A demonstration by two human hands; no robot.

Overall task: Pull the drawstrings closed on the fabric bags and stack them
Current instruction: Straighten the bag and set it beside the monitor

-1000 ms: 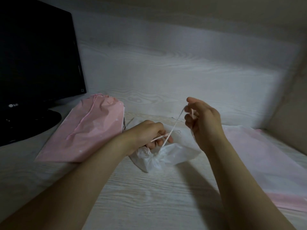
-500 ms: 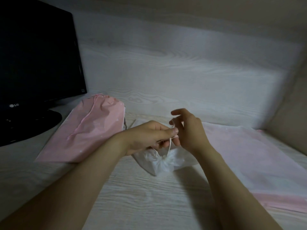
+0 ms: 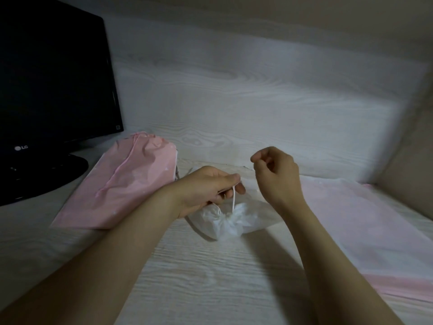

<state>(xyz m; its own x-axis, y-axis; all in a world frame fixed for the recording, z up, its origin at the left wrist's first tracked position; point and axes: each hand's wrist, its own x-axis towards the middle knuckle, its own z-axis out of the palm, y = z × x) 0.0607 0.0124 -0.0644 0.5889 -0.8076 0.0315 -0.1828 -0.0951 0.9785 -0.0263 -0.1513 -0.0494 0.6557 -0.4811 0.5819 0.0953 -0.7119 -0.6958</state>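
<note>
Left hand (image 3: 206, 190) grip tight on drawstring (image 3: 233, 199)

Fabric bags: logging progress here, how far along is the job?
Done: the puckered pink fabric bag at left looks cinched. In hand: the left hand pinches the white cord of the gathered white fabric bag; whether the right hand holds anything is unclear. Remaining: the flat pink bag at right, plus stacking.

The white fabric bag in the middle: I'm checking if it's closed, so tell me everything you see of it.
The small white fabric bag lies on the pale wood-grain table, thin and crinkled. Its mouth is gathered into tight puckers. A white drawstring rises straight from the gathers to the left hand, which pinches it just above the bag.
</note>
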